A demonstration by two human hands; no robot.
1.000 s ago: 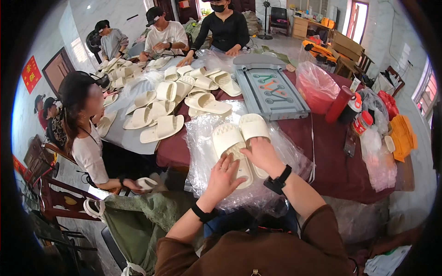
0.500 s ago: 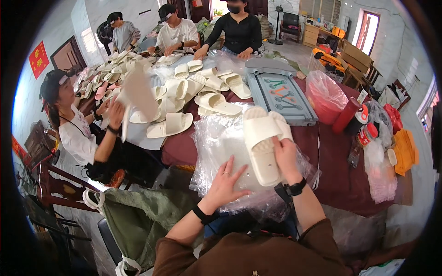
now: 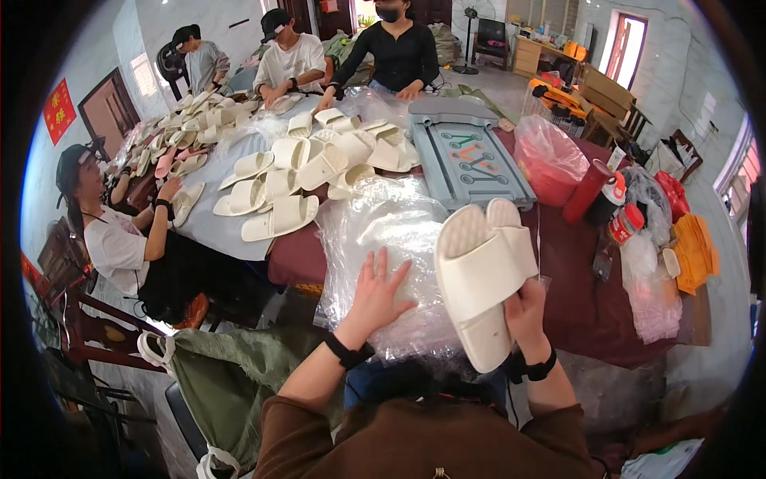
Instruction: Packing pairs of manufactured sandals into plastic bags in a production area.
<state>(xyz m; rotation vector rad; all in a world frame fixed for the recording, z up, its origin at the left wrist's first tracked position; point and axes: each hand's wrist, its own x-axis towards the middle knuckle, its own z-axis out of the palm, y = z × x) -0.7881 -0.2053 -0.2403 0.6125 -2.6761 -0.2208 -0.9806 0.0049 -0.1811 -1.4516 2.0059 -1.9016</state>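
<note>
My right hand (image 3: 527,315) grips a pair of cream slide slippers (image 3: 480,279) by their side, raised off the table with the toes pointing away from me. One slipper partly covers the other. My left hand (image 3: 377,294) lies with fingers spread on a stack of clear plastic bags (image 3: 355,231) at the near table edge. Beyond the bags is a loose pile of cream slippers (image 3: 339,156), their straps turned various ways.
A grey folding stool (image 3: 475,191) lies on the maroon tablecloth (image 3: 574,271). To its right stand a red plastic-lined bin (image 3: 550,172), a red flask (image 3: 586,191) and a red-lidded jar (image 3: 626,223). Green sacking (image 3: 239,375) hangs lower left. Co-workers (image 3: 120,231) line the left and far sides.
My right hand has brought the slippers nearer to me and to the right. My left hand has flattened onto the bags. The co-worker at left has lowered a slipper to the table.
</note>
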